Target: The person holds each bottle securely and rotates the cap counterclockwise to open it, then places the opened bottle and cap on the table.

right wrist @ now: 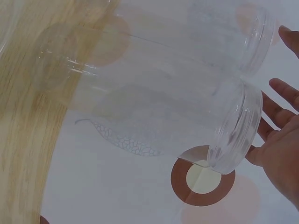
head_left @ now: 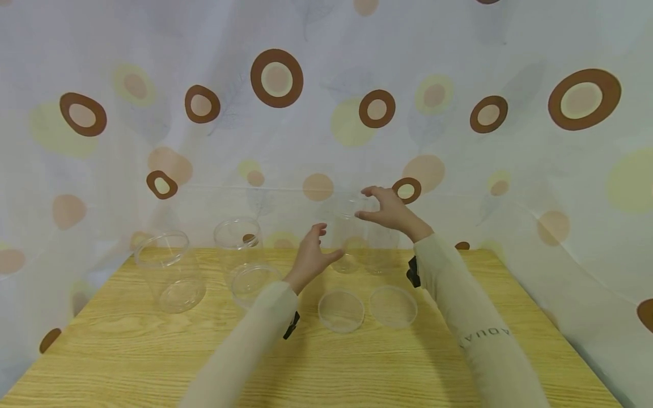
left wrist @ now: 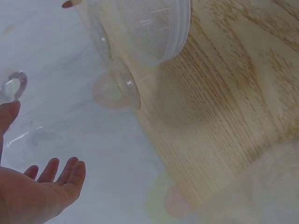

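Two tall clear plastic jars, one on the left and one on the right, stand side by side at the back of the table. My right hand is beside their tops, thumb and fingers apart and curved. In the right wrist view its fingers are right by the ridged rim of the nearer jar. My left hand hovers to the left of the left jar, holding nothing, thumb spread from the fingers. Two clear round discs, one on the left and one on the right, lie flat in front of the jars.
Two wider clear jars, one at far left and one nearer the middle, stand on the wooden table. A clear round rim is partly hidden by my left sleeve. A patterned curtain hangs behind the table.
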The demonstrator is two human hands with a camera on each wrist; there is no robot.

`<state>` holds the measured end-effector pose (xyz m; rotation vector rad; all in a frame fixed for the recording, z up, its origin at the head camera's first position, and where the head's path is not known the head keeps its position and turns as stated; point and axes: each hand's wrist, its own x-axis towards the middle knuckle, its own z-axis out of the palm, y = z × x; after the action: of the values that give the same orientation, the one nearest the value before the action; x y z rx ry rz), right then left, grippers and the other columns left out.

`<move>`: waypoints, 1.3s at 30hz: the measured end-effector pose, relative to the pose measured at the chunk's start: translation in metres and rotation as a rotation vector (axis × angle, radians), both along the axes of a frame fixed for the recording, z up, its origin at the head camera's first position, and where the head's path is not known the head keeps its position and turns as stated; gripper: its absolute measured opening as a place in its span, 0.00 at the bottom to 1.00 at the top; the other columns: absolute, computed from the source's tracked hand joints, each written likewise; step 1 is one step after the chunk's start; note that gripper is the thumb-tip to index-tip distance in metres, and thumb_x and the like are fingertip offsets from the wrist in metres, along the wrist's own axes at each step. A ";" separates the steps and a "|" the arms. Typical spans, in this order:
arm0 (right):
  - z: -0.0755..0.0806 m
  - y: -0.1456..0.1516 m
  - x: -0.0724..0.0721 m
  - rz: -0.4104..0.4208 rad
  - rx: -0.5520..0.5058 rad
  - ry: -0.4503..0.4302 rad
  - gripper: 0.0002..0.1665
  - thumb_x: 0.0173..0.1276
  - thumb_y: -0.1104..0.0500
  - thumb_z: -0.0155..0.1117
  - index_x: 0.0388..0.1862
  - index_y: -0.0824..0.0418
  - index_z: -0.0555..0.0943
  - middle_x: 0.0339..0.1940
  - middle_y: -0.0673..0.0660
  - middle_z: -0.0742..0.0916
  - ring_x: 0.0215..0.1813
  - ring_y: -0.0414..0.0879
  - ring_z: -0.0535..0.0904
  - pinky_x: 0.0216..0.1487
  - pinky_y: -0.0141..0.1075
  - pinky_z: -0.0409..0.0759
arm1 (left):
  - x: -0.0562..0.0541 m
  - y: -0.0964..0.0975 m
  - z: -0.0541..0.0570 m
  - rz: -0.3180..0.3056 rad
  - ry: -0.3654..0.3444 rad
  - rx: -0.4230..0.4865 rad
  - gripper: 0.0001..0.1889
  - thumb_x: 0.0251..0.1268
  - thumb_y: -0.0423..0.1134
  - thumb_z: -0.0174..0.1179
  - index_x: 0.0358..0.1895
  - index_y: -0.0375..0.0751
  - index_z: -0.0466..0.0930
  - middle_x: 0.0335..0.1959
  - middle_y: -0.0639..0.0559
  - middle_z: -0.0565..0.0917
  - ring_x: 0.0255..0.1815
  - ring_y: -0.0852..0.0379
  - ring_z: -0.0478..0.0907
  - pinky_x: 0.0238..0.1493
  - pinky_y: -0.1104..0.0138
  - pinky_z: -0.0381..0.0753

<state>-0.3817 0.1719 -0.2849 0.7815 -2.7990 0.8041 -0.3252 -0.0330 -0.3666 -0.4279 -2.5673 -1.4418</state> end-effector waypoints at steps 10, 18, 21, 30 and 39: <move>-0.002 -0.006 -0.003 -0.035 0.097 -0.001 0.40 0.61 0.44 0.61 0.66 0.62 0.63 0.63 0.64 0.71 0.66 0.63 0.59 0.61 0.62 0.57 | -0.016 0.008 -0.004 0.034 -0.021 0.044 0.39 0.54 0.40 0.65 0.67 0.36 0.54 0.63 0.35 0.66 0.64 0.39 0.63 0.62 0.51 0.66; -0.004 -0.010 -0.004 -0.074 0.137 0.029 0.38 0.61 0.42 0.60 0.64 0.60 0.65 0.60 0.61 0.75 0.63 0.61 0.63 0.62 0.61 0.57 | -0.022 0.012 -0.005 0.046 -0.051 0.014 0.39 0.55 0.41 0.64 0.68 0.38 0.53 0.62 0.36 0.68 0.63 0.41 0.65 0.60 0.52 0.68; -0.005 -0.011 -0.005 -0.076 0.135 0.033 0.38 0.61 0.42 0.60 0.64 0.60 0.65 0.59 0.61 0.76 0.63 0.61 0.64 0.62 0.61 0.57 | -0.023 0.013 -0.005 0.052 -0.063 0.004 0.39 0.56 0.41 0.64 0.68 0.39 0.53 0.62 0.37 0.68 0.64 0.41 0.65 0.61 0.52 0.67; -0.006 -0.012 -0.003 -0.077 0.124 0.030 0.38 0.61 0.42 0.60 0.65 0.60 0.65 0.58 0.62 0.76 0.63 0.62 0.63 0.62 0.64 0.52 | -0.025 0.019 -0.007 0.042 -0.038 -0.027 0.38 0.57 0.39 0.63 0.68 0.38 0.53 0.63 0.38 0.68 0.64 0.42 0.65 0.62 0.52 0.66; -0.008 -0.010 -0.002 -0.085 0.092 0.037 0.39 0.60 0.41 0.60 0.64 0.60 0.65 0.56 0.61 0.76 0.61 0.61 0.66 0.60 0.60 0.61 | -0.027 0.021 -0.008 0.046 -0.010 -0.018 0.36 0.58 0.39 0.62 0.67 0.38 0.55 0.62 0.38 0.69 0.63 0.42 0.66 0.61 0.53 0.68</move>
<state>-0.3836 0.1615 -0.2927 0.6783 -2.8317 0.6444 -0.3521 -0.0117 -0.3743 -0.3632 -2.5826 -1.4098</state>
